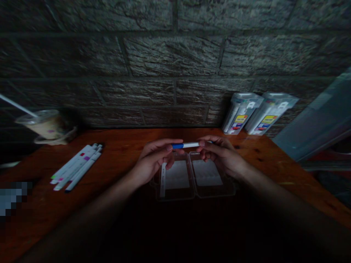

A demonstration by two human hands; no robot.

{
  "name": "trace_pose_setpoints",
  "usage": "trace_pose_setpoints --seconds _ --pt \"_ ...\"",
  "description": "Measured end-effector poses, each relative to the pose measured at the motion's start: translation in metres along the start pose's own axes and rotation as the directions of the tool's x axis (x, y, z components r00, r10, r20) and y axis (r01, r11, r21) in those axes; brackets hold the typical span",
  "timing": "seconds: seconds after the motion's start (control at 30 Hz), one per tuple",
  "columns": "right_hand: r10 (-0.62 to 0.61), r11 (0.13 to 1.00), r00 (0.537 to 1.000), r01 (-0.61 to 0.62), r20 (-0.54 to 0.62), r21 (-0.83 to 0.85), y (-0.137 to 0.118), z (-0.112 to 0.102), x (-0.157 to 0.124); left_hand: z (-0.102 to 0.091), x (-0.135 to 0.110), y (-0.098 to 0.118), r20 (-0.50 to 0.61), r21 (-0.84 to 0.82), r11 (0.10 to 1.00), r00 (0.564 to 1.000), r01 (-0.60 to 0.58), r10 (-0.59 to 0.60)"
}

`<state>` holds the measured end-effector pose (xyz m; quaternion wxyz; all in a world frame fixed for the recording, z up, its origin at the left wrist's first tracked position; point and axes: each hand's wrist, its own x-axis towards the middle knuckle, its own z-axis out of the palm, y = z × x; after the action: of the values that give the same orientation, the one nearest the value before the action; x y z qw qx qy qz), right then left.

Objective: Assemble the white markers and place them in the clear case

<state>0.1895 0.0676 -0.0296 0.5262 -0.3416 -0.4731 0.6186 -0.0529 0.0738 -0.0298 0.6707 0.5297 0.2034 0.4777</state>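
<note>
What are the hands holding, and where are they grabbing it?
A white marker with a blue cap. The left hand pinches the blue end, and the right hand pinches the other end.

Wooden table (123, 153), markers (76, 166), clear case (211, 182), cup (45, 126)

Dim hobby desk corner: wooden table (123, 146) against stone-block wall (175, 54), boxed marker sets (257, 113), loose markers (76, 166), takeaway drink (45, 125)

Well left of the left grip (153, 160), a bunch of white markers (76, 166) lies on the wooden worktop (123, 146). Farther left and behind stands a lidded cup (44, 126) with a straw (16, 106). Behind the right grip (222, 155), two marker packs (240, 113) lean side by side against the stone wall (175, 54).
</note>
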Motion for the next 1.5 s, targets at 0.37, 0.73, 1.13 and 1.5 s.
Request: trace_pose_setpoints --seconds 0.37,0.73,1.13,1.5 --pt "0.002 1.000 1.000 -0.002 0.022 -0.010 0.001 -0.001 0.001 -0.001 0.000 0.000 -0.038 0.018 0.999 0.998 0.051 -0.050" --pt "-0.064 0.990 0.996 0.055 -0.062 -0.129 0.001 0.001 0.000 0.000 0.003 -0.003 -0.181 0.214 0.974 0.983 0.067 -0.028" --pt "-0.209 0.889 0.978 0.189 -0.003 -0.417 0.002 0.005 -0.002 -0.002 0.003 -0.004 -0.209 0.447 0.892 0.977 0.066 0.033" --pt "-0.380 0.589 0.916 0.345 0.127 -0.730 0.012 0.008 -0.015 0.010 -0.002 -0.005 -0.047 0.585 0.808 0.991 -0.074 0.125"
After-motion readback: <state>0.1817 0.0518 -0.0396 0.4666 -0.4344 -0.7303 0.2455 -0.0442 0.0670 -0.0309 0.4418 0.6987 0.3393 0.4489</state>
